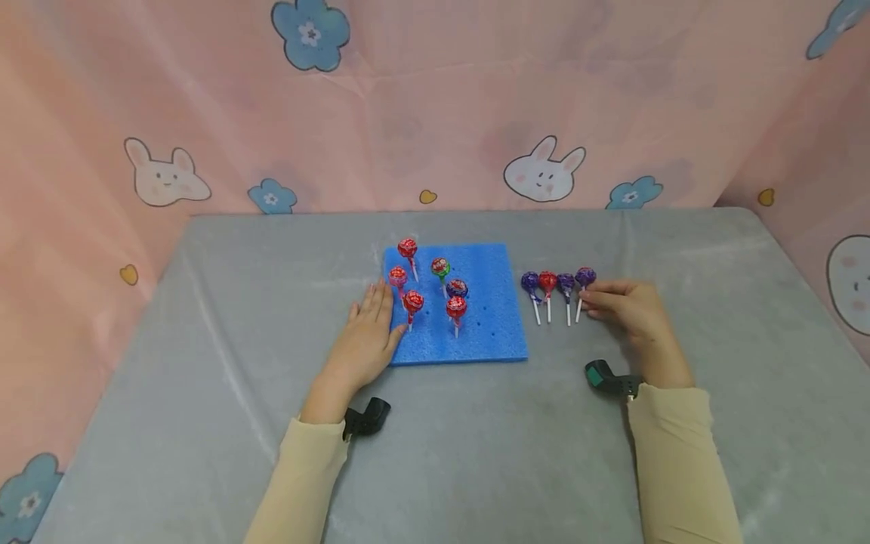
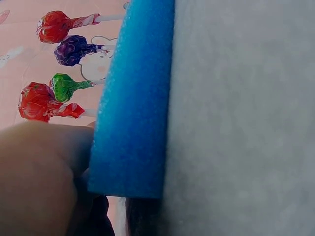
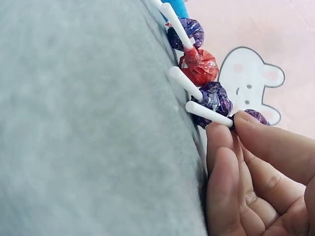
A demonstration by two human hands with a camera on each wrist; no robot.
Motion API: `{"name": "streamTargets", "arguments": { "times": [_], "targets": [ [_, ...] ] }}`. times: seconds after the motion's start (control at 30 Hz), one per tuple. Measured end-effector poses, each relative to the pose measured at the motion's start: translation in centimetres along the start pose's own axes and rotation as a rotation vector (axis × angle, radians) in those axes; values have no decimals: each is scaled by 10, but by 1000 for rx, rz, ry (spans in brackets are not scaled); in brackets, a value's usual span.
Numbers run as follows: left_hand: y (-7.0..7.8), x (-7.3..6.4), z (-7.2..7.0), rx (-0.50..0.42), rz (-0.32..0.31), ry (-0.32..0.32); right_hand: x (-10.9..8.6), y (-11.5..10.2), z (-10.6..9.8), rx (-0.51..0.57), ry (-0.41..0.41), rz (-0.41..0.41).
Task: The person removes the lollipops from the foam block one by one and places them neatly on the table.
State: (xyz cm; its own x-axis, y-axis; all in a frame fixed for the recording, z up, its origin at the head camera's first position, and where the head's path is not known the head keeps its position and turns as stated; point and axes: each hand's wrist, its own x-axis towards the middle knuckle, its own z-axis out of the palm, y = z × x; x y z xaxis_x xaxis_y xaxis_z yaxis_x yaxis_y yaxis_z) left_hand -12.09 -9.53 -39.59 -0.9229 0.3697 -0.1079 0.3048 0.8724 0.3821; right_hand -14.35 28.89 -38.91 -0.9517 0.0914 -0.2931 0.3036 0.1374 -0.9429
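Observation:
A blue foam board (image 1: 499,302) lies on the table with several lollipops standing upright in it, among them a red lollipop (image 1: 457,307) and a green one (image 1: 440,267). My left hand (image 1: 360,340) rests flat along the board's left edge, fingers straight, thumb over the near corner. In the left wrist view that thumb (image 2: 39,172) overlaps the foam's side. To the right of the board, my right hand (image 1: 632,310) pinches a purple lollipop (image 1: 585,276) between thumb and fingertips, its white stick (image 3: 209,113) pointing back toward me.
Beside the pinched lollipop lie a purple lollipop (image 1: 566,284), a red lollipop (image 1: 547,281) and another purple lollipop (image 1: 530,282) in a row on the grey table (image 1: 476,453). Small holes dot the foam's right part. A pink printed curtain (image 1: 435,106) hangs behind the table.

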Motion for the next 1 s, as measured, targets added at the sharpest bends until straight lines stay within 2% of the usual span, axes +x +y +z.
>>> {"name": "streamTargets", "arguments": {
  "times": [0.2, 0.43, 0.73, 1.0],
  "targets": [
    [2, 1, 0, -11, 6, -2, -1, 1, -3, -24, 22, 21],
    [1, 1, 0, -11, -13, -8, 1, 3, -4, -14, -16, 1],
    [2, 0, -1, -2, -2, -13, 0, 5, -6, -105, 51, 52],
    [0, -1, -2, -13, -9, -17, 2, 4, -4, -109, 37, 50]
  ]
}}
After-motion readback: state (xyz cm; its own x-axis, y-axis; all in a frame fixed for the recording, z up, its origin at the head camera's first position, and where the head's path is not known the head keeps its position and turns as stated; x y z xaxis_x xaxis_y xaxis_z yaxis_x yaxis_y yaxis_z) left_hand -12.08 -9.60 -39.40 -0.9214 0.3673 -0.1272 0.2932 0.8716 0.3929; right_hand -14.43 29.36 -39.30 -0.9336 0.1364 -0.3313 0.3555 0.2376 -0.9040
